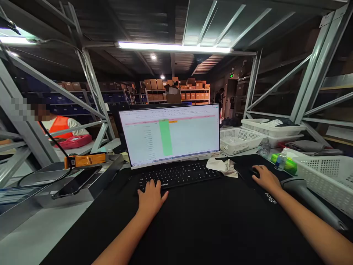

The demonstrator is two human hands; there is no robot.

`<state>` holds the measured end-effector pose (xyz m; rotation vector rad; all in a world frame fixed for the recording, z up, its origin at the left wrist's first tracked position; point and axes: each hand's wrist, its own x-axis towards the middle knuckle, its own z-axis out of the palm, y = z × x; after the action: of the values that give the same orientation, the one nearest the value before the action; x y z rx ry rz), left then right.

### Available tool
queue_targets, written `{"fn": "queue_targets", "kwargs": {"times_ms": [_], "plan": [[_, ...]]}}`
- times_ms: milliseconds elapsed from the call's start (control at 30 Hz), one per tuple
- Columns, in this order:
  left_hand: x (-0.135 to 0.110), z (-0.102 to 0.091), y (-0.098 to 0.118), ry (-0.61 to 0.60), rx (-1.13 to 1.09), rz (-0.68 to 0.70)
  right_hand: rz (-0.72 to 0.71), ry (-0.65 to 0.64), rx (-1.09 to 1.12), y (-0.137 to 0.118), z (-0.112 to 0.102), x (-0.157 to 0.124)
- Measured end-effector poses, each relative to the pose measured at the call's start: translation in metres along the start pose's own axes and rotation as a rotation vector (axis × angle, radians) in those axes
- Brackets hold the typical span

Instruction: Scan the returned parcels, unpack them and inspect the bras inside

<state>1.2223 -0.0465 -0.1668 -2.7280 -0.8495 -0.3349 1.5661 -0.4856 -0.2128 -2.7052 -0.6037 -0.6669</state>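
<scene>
My left hand (151, 197) rests at the lower left of a black keyboard (187, 172), its fingers spread over the keys and the thumb out to the side. On the right, my right hand (267, 178) is curled over a dark computer mouse (255, 171), which it partly hides. Behind the keyboard stands a monitor (193, 136) showing a spreadsheet with a green column and a pink header row. A crumpled pale cloth or tissue (222, 166) lies between the keyboard and the mouse. The black desk mat (209, 221) lies under both forearms.
A grey handheld scanner (314, 200) lies beside my right forearm. White baskets (328, 184), a small pump bottle (280, 160) and a green pack (291, 165) are at right. At left are a phone (79, 180) and an orange box (88, 160). A person in an orange vest (60, 127) sits beyond.
</scene>
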Motion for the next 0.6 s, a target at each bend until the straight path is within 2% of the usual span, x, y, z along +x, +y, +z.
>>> {"fn": "queue_targets", "kwargs": {"times_ms": [333,600], "plan": [[0.001,-0.004,0.001,-0.047,-0.007,-0.01,-0.009,0.011,0.008,0.011,0.011,0.003],[0.002,-0.004,0.001,-0.039,-0.007,-0.005,-0.026,0.047,-0.001,0.014,0.017,0.003]]}}
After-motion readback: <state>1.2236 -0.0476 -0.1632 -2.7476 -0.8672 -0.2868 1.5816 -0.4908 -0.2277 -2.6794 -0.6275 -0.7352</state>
